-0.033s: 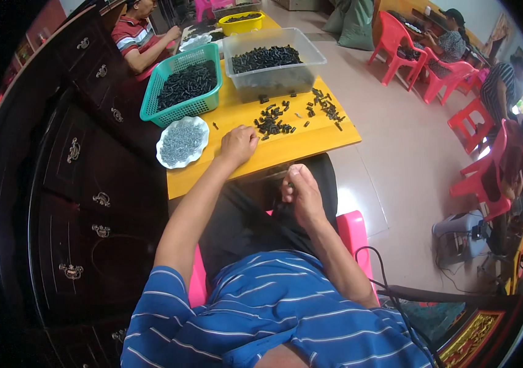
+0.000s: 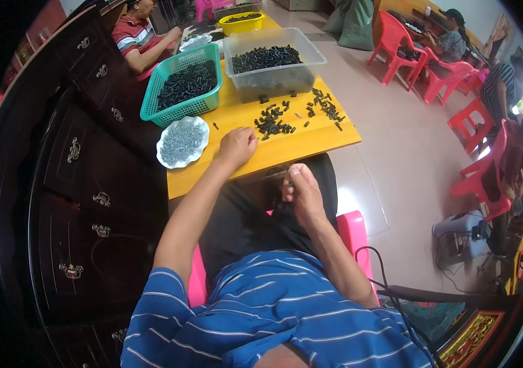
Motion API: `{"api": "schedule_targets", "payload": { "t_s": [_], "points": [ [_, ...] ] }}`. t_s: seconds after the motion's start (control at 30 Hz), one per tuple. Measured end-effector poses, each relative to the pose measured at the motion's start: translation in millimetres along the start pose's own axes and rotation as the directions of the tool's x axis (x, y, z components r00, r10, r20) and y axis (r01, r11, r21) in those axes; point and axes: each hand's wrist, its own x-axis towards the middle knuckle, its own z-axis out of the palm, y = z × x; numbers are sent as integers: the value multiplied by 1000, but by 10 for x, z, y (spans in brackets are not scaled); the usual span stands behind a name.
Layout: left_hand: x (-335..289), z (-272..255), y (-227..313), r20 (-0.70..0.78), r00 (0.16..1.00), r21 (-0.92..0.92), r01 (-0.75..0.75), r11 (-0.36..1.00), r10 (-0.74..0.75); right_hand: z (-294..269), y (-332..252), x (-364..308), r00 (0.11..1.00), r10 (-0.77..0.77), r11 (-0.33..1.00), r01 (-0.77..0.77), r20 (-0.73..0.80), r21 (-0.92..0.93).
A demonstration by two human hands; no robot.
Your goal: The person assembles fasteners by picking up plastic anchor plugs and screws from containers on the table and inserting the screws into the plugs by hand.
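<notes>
My left hand [image 2: 239, 145] rests on the yellow table [image 2: 310, 140] near its front edge, fingers curled in; whatever they hold, if anything, is hidden. Just past its fingertips lies a loose pile of small black cylindrical pieces [image 2: 272, 122], and a second scatter of similar pieces [image 2: 329, 109] lies to the right. Over my lap, off the table's edge, my right hand [image 2: 302, 191] is closed with the thumb on top; its contents cannot be made out. Left of my left hand stands a white scalloped dish [image 2: 162, 153] full of small silvery metal pieces.
A green basket [image 2: 179, 114] and a clear plastic tub [image 2: 274, 78], both holding black pieces, stand farther back, with a yellow basin [image 2: 240, 26] beyond. Dark wooden drawers [image 2: 90, 208] line the left. A co-worker [image 2: 142, 43] sits at the far left. Pink chairs [image 2: 390, 46] stand right.
</notes>
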Motion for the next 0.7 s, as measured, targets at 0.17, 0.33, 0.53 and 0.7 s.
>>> {"api": "schedule_targets", "payload": {
  "t_s": [0.17, 0.33, 0.53, 0.7],
  "points": [
    [-366, -338, 188, 127, 964, -530, 263, 806, -232, 0, -35, 6, 999, -23, 1000, 23, -29, 6],
    [-724, -868, 788, 262, 957, -867, 290, 405, -125, 10, -37, -24, 992, -101, 995, 100, 76, 21],
    [-868, -1132, 1220, 238, 969, -881, 242, 406, -61, 94, -46, -76, 986, -132, 990, 136, 104, -29],
    [-889, -1198, 1321, 219, 973, -829, 222, 514, -67, 136, -63, -106, 989, -127, 990, 130, 79, -44]
  ]
}}
